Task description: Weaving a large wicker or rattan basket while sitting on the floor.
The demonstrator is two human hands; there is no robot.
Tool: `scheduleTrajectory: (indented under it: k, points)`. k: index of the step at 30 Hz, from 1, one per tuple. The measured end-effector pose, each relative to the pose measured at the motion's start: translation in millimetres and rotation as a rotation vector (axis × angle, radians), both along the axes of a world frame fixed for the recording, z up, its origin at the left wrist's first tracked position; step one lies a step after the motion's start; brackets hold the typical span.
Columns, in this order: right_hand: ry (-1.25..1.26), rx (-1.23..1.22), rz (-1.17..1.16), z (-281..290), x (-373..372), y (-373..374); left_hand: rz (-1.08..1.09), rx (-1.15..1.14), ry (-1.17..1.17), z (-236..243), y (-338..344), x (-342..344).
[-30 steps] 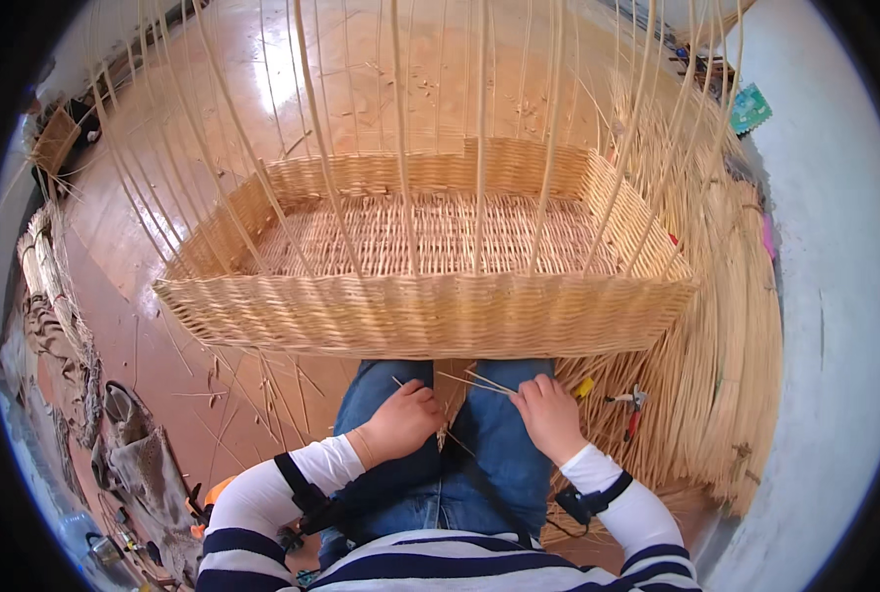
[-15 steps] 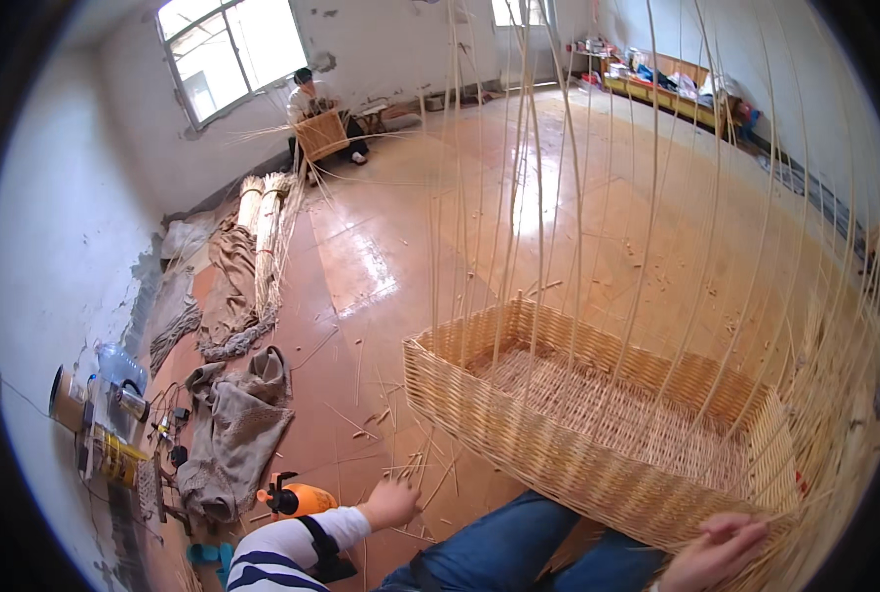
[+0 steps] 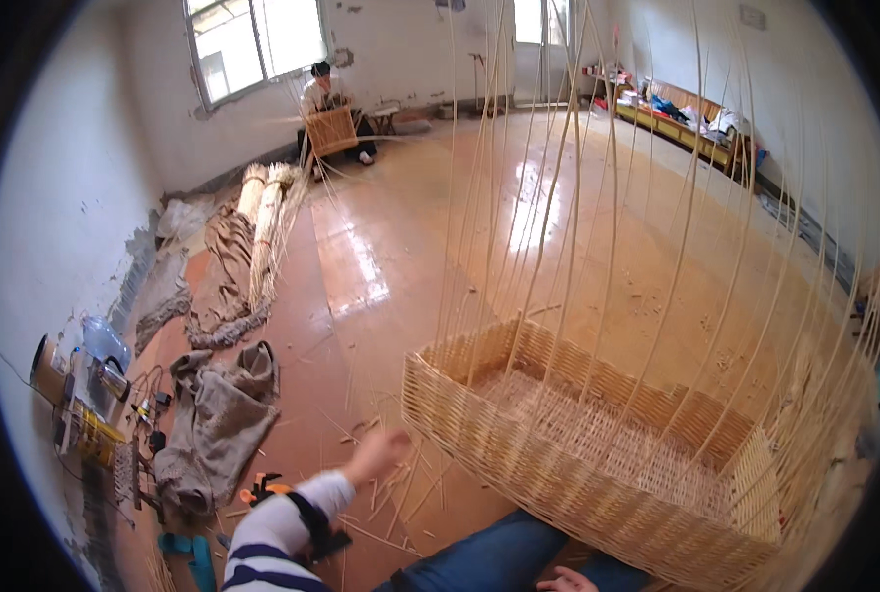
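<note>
Far left by the wall there's a cluster of bottles and cans (image 3: 79, 395), then a crumpled grey-brown cloth (image 3: 218, 414) lying on the shiny orange floor (image 3: 381, 247), with an orange tool (image 3: 262, 486) just near of it. Further off, bundles of willow rods (image 3: 267, 222) lie beside more rags, and way at the far wall under the window (image 3: 252, 44) another person (image 3: 326, 104) sits with a basket of their own.

The left hand (image 3: 379, 454) is stretched out low over the floor, just left of the near-left corner of the wicker basket (image 3: 578, 464), above a scatter of loose cane bits (image 3: 400, 488). It's motion-blurred, so I can't tell if the fingers are spread or pinching anything.

The basket itself is a shallow rectangular one sitting centre-right, its near side against the person's blue-jeaned knee (image 3: 499, 557), with long upright stakes (image 3: 558, 197) rising from its rim.

The right hand (image 3: 563, 580) only just peeks in at the bottom edge, below the basket's near wall; its grip can't be made out.
</note>
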State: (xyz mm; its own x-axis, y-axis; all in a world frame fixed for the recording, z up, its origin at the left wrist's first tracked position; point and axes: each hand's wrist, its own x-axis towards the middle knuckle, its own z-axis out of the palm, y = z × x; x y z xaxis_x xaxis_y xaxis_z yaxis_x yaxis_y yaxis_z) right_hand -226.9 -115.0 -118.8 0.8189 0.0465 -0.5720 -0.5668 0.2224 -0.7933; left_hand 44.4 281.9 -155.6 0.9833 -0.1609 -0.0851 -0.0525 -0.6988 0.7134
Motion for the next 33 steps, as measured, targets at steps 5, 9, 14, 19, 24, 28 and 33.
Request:
scheduleTrajectory:
  k: [5,9,14,19,24,28,33]
  points:
    - [0.038,0.660,-0.628,-41.4,-31.1,-40.0,0.335,-0.516,-0.238,60.7,-36.1,118.1]
    - [-0.180,0.549,-0.714,-51.5,-11.8,-42.0,0.291,-0.470,-0.123,44.6,-37.7,151.8]
    - [-0.241,0.577,-0.838,-88.4,-12.2,-63.4,0.365,-0.628,0.045,12.6,-20.1,136.6]
    - [-0.155,0.299,-0.972,-22.3,43.5,-61.6,0.438,-0.592,-0.007,-46.4,29.1,86.8]
    - [-0.228,0.297,-0.916,-33.5,73.2,-80.1,0.320,-0.608,0.188,-3.6,23.3,-0.8]
    - [-0.058,0.353,-0.645,-57.6,75.5,-44.0,0.062,-0.423,0.246,24.7,-4.2,-51.1]
    - [-0.071,0.313,-0.329,-69.1,71.4,29.2,-0.237,-0.308,0.282,115.5,-75.6,-80.3]
